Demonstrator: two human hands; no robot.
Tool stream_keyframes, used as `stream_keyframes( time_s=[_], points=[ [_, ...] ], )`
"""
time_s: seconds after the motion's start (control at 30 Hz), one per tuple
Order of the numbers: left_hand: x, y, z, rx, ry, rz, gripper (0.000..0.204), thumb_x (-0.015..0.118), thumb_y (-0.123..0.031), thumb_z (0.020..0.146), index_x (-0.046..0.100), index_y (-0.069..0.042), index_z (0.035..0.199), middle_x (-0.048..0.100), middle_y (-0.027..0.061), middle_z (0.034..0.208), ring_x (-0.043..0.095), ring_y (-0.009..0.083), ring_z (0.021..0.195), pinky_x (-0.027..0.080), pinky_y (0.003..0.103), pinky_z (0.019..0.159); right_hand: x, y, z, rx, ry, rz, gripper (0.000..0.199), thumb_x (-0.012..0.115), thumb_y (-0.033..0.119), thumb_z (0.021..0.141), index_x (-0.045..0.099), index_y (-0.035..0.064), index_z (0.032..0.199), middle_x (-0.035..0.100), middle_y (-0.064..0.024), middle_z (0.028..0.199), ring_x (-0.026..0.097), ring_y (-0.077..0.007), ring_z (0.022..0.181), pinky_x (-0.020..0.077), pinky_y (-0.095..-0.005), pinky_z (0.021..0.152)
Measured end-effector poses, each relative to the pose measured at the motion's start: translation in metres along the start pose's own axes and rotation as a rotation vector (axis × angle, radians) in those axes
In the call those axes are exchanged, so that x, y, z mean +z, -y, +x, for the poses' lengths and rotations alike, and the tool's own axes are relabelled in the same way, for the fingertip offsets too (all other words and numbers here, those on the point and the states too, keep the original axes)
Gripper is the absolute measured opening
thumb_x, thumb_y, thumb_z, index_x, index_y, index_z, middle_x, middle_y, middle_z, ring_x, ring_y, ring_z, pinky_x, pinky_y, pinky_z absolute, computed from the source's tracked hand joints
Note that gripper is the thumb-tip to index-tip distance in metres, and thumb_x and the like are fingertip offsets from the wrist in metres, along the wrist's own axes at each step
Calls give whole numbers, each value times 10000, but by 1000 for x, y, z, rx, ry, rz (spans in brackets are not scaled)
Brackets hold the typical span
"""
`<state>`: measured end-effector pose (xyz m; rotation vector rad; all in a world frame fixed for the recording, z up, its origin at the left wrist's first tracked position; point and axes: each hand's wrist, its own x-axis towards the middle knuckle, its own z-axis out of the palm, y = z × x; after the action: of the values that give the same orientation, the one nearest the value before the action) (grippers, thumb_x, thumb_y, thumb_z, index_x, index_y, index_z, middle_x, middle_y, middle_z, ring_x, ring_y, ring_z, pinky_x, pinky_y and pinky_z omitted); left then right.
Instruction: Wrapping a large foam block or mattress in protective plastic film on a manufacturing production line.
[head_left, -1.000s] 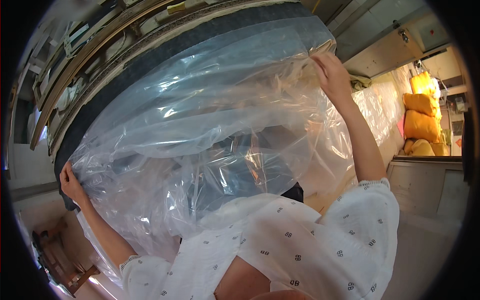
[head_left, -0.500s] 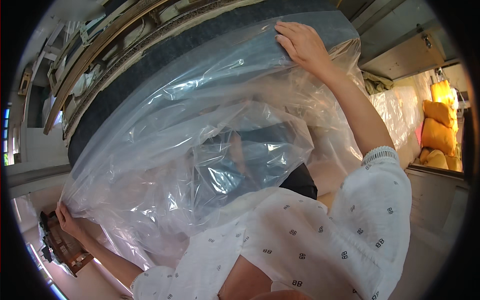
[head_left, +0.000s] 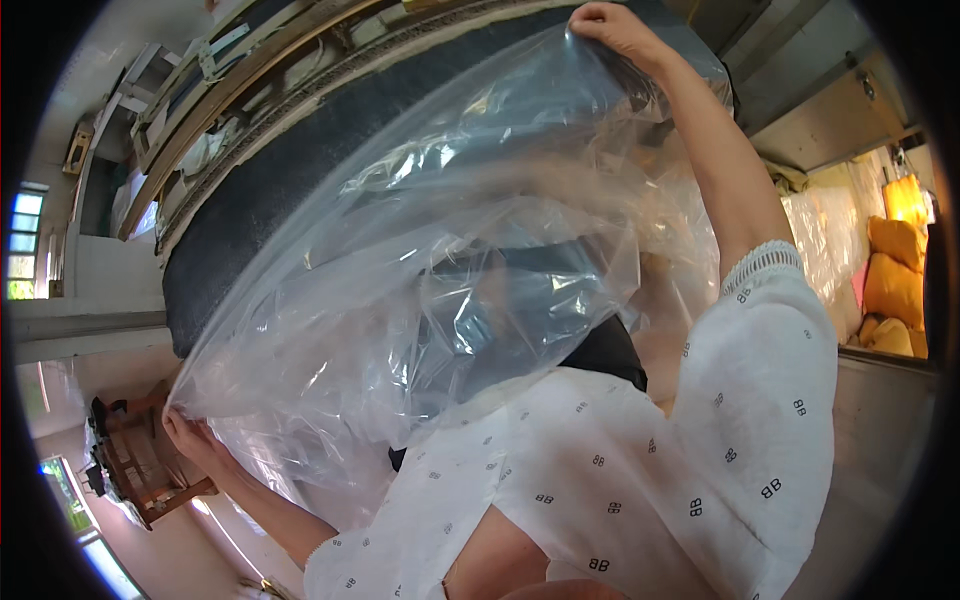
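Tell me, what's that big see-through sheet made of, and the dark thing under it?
The sheet looks like thin clear plastic: glossy, crinkled, see-through. The dark slab beneath seems covered in matte dark fabric, though that is hard to tell. Both hands, left and right, grip the sheet.

I see a loose white top with short sleeves, dotted all over with small dark paired-letter marks. The right sleeve point(head_left: 770, 340) ends above the elbow in a narrow white lace trim. Both forearms are bare, with no watch or ring visible on the right hand point(head_left: 622, 28) or left hand point(head_left: 190, 435).
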<state>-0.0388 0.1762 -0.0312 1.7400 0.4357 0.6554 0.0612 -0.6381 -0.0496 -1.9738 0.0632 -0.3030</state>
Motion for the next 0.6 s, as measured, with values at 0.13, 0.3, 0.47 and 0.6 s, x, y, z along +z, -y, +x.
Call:
stream_keyframes(
  time_s=[0.13, 0.3, 0.47, 0.6],
  points=[
    [48, -37, 37, 100, -87, -385, 299, 517, -256, 872, 542, -53, 1090, 546, 49, 1075, 504, 133, 941, 387, 232, 734, -18, 52, 26, -127, -424, 269, 107, 526, 147, 825, 565, 57, 782, 527, 16, 675, 424, -71, 574, 361, -244, 530],
    [171, -23, 98, 367, 4, 155, 248, 630, -265, 798, 659, -69, 946, 627, 20, 929, 545, 111, 872, 399, 237, 767, -15, 7, 64, 79, -839, -754, 247, 468, 288, 842, 526, 107, 999, 604, -191, 947, 557, -373, 921, 437, -434, 754],
    [219, 61, 151, 256, 118, 104, 243, 636, -248, 799, 675, -33, 905, 648, 44, 904, 561, 112, 842, 396, 217, 801, -1, -63, 68, -115, -680, -123, 202, 608, 217, 775, 605, 56, 898, 626, -74, 788, 587, -163, 749, 444, -276, 688],
    [277, 18, 131, 261, 115, 282, 275, 642, -257, 793, 671, -34, 952, 656, 52, 918, 572, 112, 851, 397, 211, 799, -32, -84, 87, -113, -671, -130, 195, 619, 217, 760, 621, 40, 843, 611, -29, 763, 553, -112, 725, 428, -255, 679]
  ],
)
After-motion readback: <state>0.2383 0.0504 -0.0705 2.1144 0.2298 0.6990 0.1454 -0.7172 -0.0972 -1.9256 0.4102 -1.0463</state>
